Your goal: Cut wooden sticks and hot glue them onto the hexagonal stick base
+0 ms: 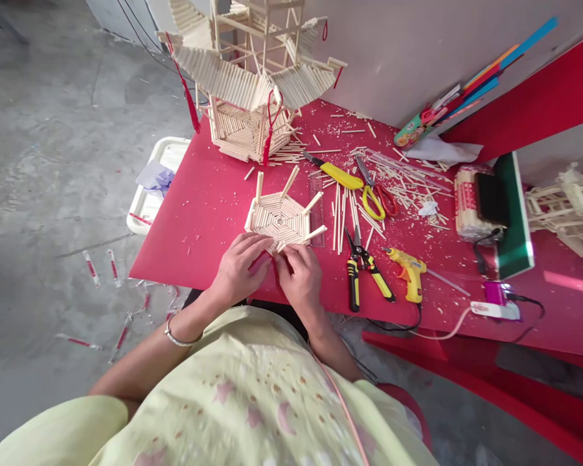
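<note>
L hand [243, 264] and R hand [302, 275] are both mostly closed, fingers curled w/ tips drawn close together at the near edge, abt 6 o'clock, of the six-sided stick base [291, 223]; from my end I can't tell if either one has hold of the rim or a small stick, as the fingers hide it. Base is over the red table [189, 239], near its front edge, w/ short posts [313, 202] standing off its rim. Taking the base as clock centre, I've got the big stick tower [250, 133] betwn 11 and 12, red tassels hanging off its roof corners. Clear ruler [317, 223] is just beside the base at 3. Yellow knife [342, 176] at approx 1-2, scissors [373, 202] at abt 2-3, loose sticks [412, 194] scattered around them. Black-and-yellow cutters [354, 285] at 4, jaws apart, pointing up twd 12; next to them, glue gun [412, 275] at 3-4 w/ a clear glue stick out the back. Farther out I see a power strip [490, 310] at 3-4, a wrapped stick bundle [465, 200] at 3, and a white stool [148, 206] at 9-10, lower than the tabletop.
</note>
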Demonstrator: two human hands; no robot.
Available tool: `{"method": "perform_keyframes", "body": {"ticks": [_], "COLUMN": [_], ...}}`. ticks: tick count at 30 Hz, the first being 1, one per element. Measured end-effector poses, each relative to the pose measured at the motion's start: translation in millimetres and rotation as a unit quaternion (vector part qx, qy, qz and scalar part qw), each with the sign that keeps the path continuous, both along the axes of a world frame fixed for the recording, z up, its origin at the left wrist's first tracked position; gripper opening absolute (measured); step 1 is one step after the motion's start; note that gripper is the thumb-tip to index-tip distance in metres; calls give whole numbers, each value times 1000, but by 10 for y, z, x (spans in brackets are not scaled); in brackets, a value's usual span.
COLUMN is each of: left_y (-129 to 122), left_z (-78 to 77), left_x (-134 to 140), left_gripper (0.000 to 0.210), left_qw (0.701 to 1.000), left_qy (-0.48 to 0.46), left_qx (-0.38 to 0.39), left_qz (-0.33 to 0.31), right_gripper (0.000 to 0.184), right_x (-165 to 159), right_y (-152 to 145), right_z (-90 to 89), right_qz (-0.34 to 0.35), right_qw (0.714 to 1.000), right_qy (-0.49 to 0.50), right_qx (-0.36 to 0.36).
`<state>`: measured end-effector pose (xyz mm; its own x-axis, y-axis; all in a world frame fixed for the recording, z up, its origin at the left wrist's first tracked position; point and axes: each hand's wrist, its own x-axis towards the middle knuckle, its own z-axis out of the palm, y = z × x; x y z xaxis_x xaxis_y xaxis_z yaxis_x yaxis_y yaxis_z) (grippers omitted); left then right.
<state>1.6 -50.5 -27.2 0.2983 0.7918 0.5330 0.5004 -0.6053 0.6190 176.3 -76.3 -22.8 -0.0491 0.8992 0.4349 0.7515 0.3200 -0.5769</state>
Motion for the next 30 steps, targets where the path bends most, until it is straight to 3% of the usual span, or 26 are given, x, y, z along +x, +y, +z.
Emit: {"method": "perform_keyframes", "body": {"ticks": [10,23,30], "left_y": [-9,13,36], "left_z": [-22,-29,12], "left_x": [97,102,80], "left_gripper": [26,32,29], "left_qw": [998,997,997], "left_qy": [-7,78,79], "left_qx": [-59,12,2], "left_qz": [-26,-6,-17], "right_gripper": [20,21,18], "right_x": [12,18,11], "right_y": [-8,8,31], "right_z": [-11,-43,1], "right_qz": [3,5,-5], "right_qw": [1000,999,999], "right_qy": [-2,18,28], "right_qx": [-26,-26,-25]}}
